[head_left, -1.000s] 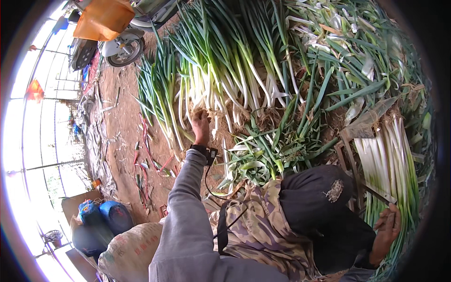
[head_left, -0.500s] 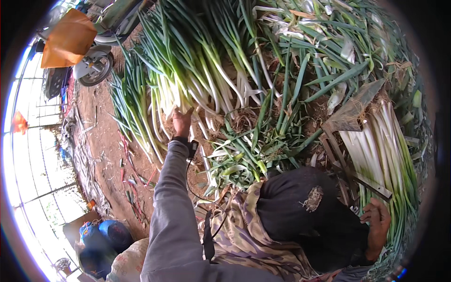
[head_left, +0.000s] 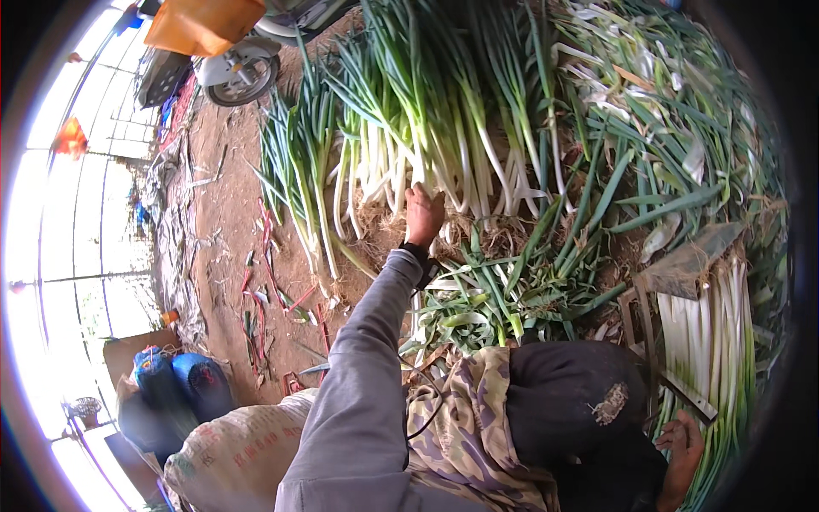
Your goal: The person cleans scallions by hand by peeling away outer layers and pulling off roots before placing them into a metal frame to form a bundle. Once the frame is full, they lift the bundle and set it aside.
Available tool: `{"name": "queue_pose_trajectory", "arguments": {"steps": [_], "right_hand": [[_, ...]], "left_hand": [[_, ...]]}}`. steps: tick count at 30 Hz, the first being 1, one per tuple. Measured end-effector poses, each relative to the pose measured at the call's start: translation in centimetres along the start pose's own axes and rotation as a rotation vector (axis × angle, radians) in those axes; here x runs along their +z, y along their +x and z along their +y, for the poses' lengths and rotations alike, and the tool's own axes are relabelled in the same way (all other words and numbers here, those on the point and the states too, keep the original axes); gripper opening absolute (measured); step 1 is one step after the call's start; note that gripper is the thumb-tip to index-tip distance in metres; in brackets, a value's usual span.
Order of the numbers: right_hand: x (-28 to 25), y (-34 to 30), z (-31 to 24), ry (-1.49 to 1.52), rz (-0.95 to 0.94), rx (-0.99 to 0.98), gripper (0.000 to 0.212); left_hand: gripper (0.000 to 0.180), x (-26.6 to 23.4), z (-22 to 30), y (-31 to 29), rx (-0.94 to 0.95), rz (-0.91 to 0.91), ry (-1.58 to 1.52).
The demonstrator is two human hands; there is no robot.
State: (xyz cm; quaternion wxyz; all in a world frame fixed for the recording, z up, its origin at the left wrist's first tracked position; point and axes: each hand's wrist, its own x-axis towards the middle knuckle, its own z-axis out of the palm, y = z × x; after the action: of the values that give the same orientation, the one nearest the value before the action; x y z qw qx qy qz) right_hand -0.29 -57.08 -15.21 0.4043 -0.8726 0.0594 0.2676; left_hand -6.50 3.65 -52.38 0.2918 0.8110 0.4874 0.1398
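Note:
My left hand (head_left: 424,215) reaches out to the root end of a pile of long green onions (head_left: 465,128), fingers curled round the white stalk of one. The onions lie with white, rooted ends toward me and green leaves pointing away. A smaller group of green onions (head_left: 299,154) lies just left of the pile. My right hand (head_left: 681,456) rests low at the right, fingers loosely bent and apart, with nothing visible in them. Beside it lies a neat bundle of cleaned green onions (head_left: 708,333), white ends away from me, along a metal frame (head_left: 689,398).
A flat plate (head_left: 693,260) sticks up from the frame. Stripped leaves (head_left: 648,128) cover the far right, with another leaf heap (head_left: 478,299) before my knee (head_left: 580,401). Red strips (head_left: 266,256) lie on bare soil. At left are a stuffed sack (head_left: 243,452) and a motorbike wheel (head_left: 243,75).
My left hand has moved right along the root ends, and its fingers have closed on a stalk. The whole view has turned. My right hand stays beside the cleaned bundle.

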Motion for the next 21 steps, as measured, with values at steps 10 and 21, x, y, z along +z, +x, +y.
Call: {"name": "queue_pose_trajectory", "arguments": {"steps": [10, 21], "right_hand": [[1.4, 0.1, -4.0, -0.108, -0.155, 0.116, 0.039], [2.4, 1.6, -5.7, -0.246, -0.166, 0.271, 0.050]], "left_hand": [[0.033, -6.7, -10.1, 4.8, -0.055, 0.204, -0.069], [0.042, -2.1, -10.3, 9.3, -0.297, 0.015, -0.177]]}}
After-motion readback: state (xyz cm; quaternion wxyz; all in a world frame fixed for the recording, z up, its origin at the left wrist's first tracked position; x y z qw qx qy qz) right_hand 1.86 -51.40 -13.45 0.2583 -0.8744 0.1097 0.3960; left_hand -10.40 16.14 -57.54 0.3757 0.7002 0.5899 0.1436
